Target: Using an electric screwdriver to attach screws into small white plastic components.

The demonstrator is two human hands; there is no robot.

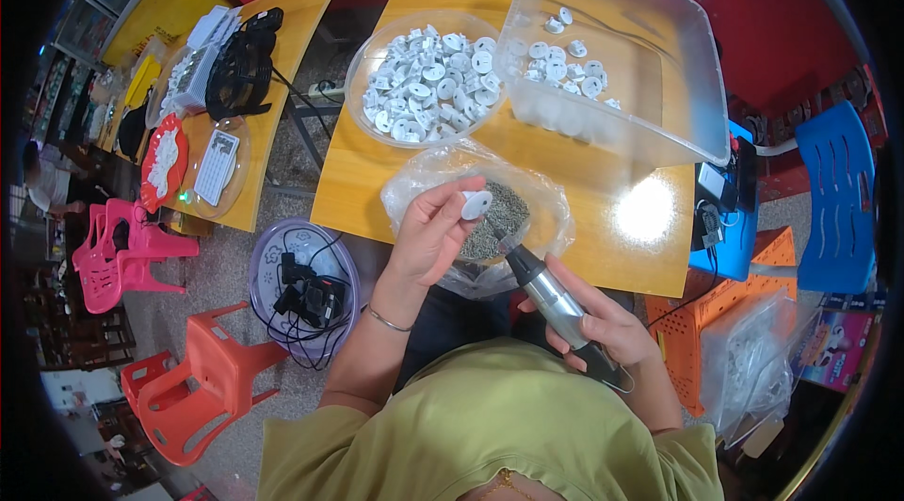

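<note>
Between the thumb and fingers of my left hand (428, 235) is a small round white plastic part (476, 205), its disc face turned right. My right hand (610, 317) is wrapped round an electric screwdriver (554, 300) with a silver body and black nose. Its tip points up and left, a little apart from the white part. Just beyond both hands, a clear plastic bag (414, 176) lies spread at the table's near edge with a heap of small metal screws (511, 209) in it. Behind it stands a round clear tray (356, 91) piled with similar white parts (431, 77).
A large clear bin (650, 138) with several white parts sits at the right of the yellow table (603, 247). At left, a purple basin (350, 308) of black cables stands on the floor by a red chair (212, 379). An orange crate (678, 341) is at right.
</note>
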